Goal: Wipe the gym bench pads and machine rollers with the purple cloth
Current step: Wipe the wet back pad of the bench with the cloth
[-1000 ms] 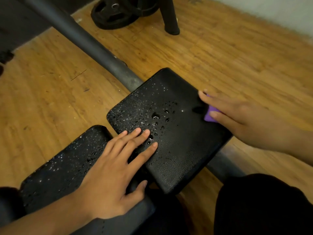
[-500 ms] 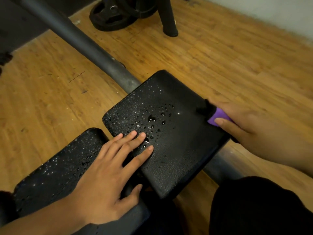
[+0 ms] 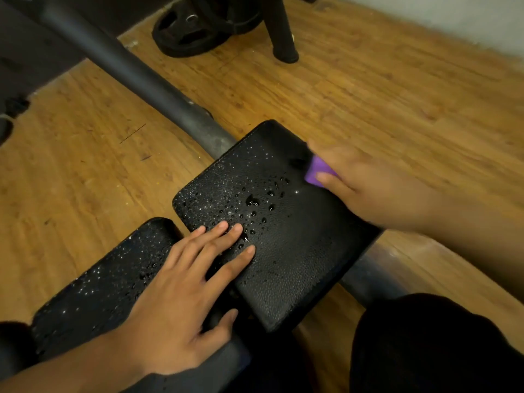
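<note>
Head view, single frame.

- Large black textured vinyl bench pad [image 3: 286, 251]: centre of frame, set at an angle. Water droplets [image 3: 252, 200] are scattered over its left half, the biggest beads near the middle. The right and near portions look mostly free of drops.
- Second, narrower black vinyl pad [image 3: 96, 287]: lower left, just beside the large pad's left edge with a narrow gap between them. Fine droplets lie across it.
- Small folded purple cloth [image 3: 315, 172]: on the large pad at its right edge, near the far right corner. Only a small patch shows; the rest is under the hand.
- Right hand [image 3: 377, 191]: lies over the cloth. The thumb lies on the visible purple patch and the forefinger reaches past it along the pad edge, so the cloth is pinched between them and pressed to the pad. This hand is motion-blurred.
- Left hand [image 3: 181, 302]: flat, palm down, fingers straight and slightly spread, holding nothing. It bridges the gap between the pads, fingertips on the large pad's left edge among the drops, thumb angled off toward the near side.
- Grey steel frame tube [image 3: 147, 80]: runs from the upper left down under the large pad.
- Black weight plate [image 3: 195, 32] and black post [image 3: 280, 35]: on the wooden plank floor [image 3: 397, 95], top of frame.
- Dark-trousered knee [image 3: 425, 350]: lower right corner.
</note>
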The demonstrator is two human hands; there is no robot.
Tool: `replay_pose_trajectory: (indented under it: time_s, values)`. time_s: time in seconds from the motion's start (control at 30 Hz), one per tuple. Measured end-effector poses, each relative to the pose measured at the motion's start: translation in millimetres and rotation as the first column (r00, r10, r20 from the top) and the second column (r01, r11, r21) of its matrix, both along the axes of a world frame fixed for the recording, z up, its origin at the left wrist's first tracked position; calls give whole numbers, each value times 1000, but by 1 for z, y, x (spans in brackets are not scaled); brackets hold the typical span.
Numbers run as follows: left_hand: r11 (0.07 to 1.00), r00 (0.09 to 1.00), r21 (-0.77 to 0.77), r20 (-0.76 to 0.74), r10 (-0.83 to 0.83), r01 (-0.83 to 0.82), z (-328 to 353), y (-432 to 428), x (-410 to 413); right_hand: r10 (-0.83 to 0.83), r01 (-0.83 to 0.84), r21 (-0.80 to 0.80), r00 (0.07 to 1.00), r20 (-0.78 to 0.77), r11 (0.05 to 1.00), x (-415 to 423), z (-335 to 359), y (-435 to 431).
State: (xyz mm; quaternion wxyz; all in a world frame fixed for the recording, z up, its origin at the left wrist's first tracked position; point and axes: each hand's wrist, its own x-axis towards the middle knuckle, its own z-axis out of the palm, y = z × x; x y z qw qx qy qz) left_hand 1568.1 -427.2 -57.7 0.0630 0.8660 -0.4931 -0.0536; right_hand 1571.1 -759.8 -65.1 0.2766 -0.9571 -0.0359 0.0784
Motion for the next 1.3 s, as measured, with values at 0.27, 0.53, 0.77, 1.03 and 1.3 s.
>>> replay_pose_trajectory:
  time_s: [0.27, 0.53, 0.77, 1.03, 1.3]
  values:
    - [1000, 1000, 3, -8, -6, 6, -5, 0, 2, 4, -5, -59, 1000, -18, 998, 48, 2, 16]
    - [1000, 1000, 6, -24, -2, 2, 0, 0, -2, -1, 1, 36, 1000, -4, 999, 51, -3, 12]
    - [1000, 1000, 10, -9, 11, -11, -4, -3, -1, -24, 25, 69, 999, -23, 997, -7, 6, -6]
    - [1000, 999, -6, -26, 19, -19, -1, 3, 1, -57, 63, 121, 997, -45, 991, 115, -2, 36]
    - [999, 998, -45, -53, 15, -18, -3, -8, -4, -61, 56, 82, 997, 53, 995, -41, 4, -18]
